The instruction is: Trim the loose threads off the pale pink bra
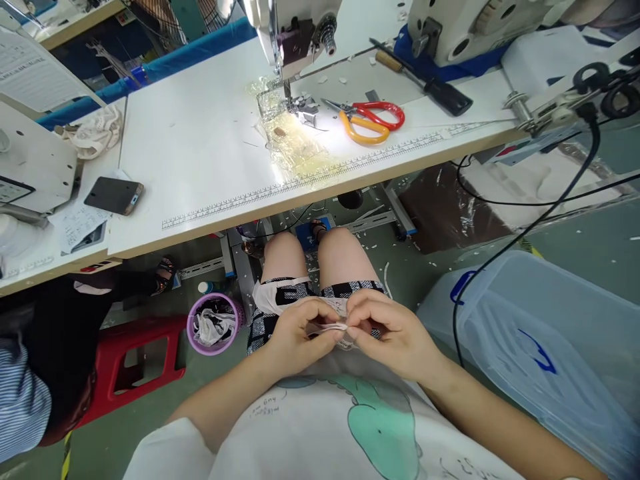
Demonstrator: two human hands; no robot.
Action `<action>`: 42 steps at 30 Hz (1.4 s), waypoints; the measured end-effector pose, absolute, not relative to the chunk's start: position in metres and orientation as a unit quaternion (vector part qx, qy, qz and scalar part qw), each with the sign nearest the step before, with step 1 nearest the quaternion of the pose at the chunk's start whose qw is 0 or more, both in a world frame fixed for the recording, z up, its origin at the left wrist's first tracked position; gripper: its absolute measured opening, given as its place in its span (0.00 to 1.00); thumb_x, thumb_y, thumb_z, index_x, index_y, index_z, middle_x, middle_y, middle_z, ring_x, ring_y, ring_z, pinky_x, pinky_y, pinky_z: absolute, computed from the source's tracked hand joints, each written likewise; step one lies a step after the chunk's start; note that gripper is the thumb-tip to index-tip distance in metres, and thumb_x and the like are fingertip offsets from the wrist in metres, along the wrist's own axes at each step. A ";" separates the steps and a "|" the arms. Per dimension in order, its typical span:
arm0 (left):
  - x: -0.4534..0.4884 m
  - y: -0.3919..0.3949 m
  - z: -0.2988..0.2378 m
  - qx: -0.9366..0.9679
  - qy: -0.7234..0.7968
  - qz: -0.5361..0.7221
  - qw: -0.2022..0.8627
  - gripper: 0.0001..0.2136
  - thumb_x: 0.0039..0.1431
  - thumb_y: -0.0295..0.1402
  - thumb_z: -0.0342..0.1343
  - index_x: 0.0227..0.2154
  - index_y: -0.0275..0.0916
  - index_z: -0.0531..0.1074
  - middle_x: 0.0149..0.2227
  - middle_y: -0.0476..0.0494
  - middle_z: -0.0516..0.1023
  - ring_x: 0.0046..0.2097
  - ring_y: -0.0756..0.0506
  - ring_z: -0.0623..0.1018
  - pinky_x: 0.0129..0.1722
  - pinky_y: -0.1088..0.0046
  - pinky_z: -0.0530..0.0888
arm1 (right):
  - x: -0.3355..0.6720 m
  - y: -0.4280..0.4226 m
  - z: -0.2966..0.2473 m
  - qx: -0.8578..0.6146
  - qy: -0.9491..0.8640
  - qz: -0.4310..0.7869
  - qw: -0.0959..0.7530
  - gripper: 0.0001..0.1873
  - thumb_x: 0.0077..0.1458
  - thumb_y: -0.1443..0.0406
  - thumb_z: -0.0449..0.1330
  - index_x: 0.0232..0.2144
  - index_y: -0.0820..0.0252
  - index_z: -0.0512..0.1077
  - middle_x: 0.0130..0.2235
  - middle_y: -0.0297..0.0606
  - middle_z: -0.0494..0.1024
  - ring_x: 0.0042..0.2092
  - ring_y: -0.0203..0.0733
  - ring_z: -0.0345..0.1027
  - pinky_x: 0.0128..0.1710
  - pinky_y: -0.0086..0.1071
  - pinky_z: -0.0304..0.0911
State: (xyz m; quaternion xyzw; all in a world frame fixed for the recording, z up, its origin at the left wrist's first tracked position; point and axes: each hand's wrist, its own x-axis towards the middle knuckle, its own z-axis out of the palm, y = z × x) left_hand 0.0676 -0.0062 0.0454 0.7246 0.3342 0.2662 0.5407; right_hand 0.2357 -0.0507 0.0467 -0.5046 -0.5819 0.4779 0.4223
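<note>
A light pink, lace-edged piece of fabric [270, 295] lies across my lap, its upper edge lifted between my hands. My left hand [306, 333] pinches that edge between thumb and fingers. Close beside it, my right hand [383, 327] pinches the same edge, fingertips nearly touching the left ones. Part of the fabric is hidden behind my fingers. Beyond my knees stands the white sewing table [200, 140] with a sewing machine [300, 33] on it. Scissors [373, 121] with red and orange handles rest near the needle area.
On the table lie a black-handled screwdriver [447, 97] and a phone [114, 195]. A purple bin [191, 333] with scraps and a red stool [140, 347] stand at left, where another person [55, 333] sits. A translucent plastic tub [575, 313] and a black cable [540, 223] are at right.
</note>
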 end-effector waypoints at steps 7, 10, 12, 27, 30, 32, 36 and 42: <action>0.067 -0.006 0.046 0.712 0.323 0.291 0.552 0.04 0.52 0.30 0.55 0.26 0.34 0.71 0.26 0.43 0.72 0.29 0.50 0.71 0.27 0.76 0.68 | 0.239 -0.055 0.040 -0.492 -0.610 0.457 0.421 0.02 0.50 0.69 0.55 0.27 0.59 0.68 0.32 0.37 0.66 0.26 0.32 0.58 0.24 0.28 0.58; 0.067 -0.007 0.045 0.706 0.326 0.301 0.552 0.05 0.52 0.29 0.55 0.25 0.34 0.72 0.25 0.43 0.72 0.28 0.50 0.71 0.26 0.76 0.67 | 0.239 -0.054 0.041 -0.506 -0.600 0.471 0.402 0.01 0.50 0.68 0.57 0.28 0.59 0.68 0.34 0.37 0.66 0.26 0.31 0.57 0.24 0.27 0.58; 0.066 -0.007 0.044 0.702 0.330 0.306 0.553 0.04 0.51 0.29 0.56 0.24 0.34 0.72 0.24 0.44 0.71 0.28 0.50 0.71 0.26 0.76 0.67 | 0.239 -0.053 0.042 -0.512 -0.596 0.479 0.392 0.03 0.49 0.67 0.58 0.30 0.59 0.69 0.35 0.38 0.67 0.25 0.30 0.56 0.23 0.27 0.58; 0.064 -0.017 0.057 0.611 0.381 0.288 0.631 0.07 0.49 0.32 0.58 0.23 0.32 0.70 0.24 0.47 0.67 0.26 0.52 0.67 0.25 0.77 0.63 | 0.224 -0.053 0.050 -0.456 -0.483 0.591 0.457 0.05 0.48 0.66 0.57 0.23 0.61 0.66 0.29 0.34 0.64 0.30 0.34 0.60 0.29 0.29 0.58; 0.061 -0.020 0.063 0.612 0.390 0.308 0.615 0.07 0.49 0.32 0.57 0.22 0.32 0.69 0.23 0.47 0.67 0.25 0.52 0.65 0.24 0.77 0.62 | 0.227 -0.055 0.060 -0.469 -0.524 0.553 0.447 0.03 0.49 0.65 0.57 0.26 0.61 0.68 0.31 0.36 0.66 0.29 0.33 0.60 0.27 0.28 0.57; 0.059 -0.023 0.067 0.603 0.392 0.325 0.614 0.08 0.49 0.32 0.57 0.22 0.33 0.68 0.23 0.47 0.67 0.25 0.52 0.65 0.23 0.77 0.62 | 0.229 -0.058 0.065 -0.473 -0.556 0.518 0.445 0.04 0.50 0.66 0.57 0.30 0.60 0.69 0.33 0.36 0.66 0.25 0.30 0.56 0.25 0.28 0.56; 0.055 -0.030 0.073 0.588 0.389 0.367 0.606 0.08 0.48 0.33 0.57 0.21 0.34 0.66 0.21 0.49 0.66 0.23 0.53 0.64 0.22 0.78 0.61 | 0.230 -0.063 0.070 -0.488 -0.611 0.456 0.425 0.09 0.49 0.66 0.58 0.35 0.59 0.69 0.38 0.38 0.66 0.23 0.28 0.54 0.22 0.27 0.55; 0.049 -0.033 0.081 0.647 0.346 0.443 0.515 0.04 0.50 0.30 0.56 0.24 0.35 0.70 0.24 0.47 0.68 0.27 0.51 0.67 0.27 0.75 0.64 | 0.215 -0.059 0.087 -0.485 -0.670 0.417 0.376 0.08 0.51 0.62 0.57 0.30 0.61 0.70 0.29 0.36 0.69 0.26 0.33 0.59 0.24 0.28 0.56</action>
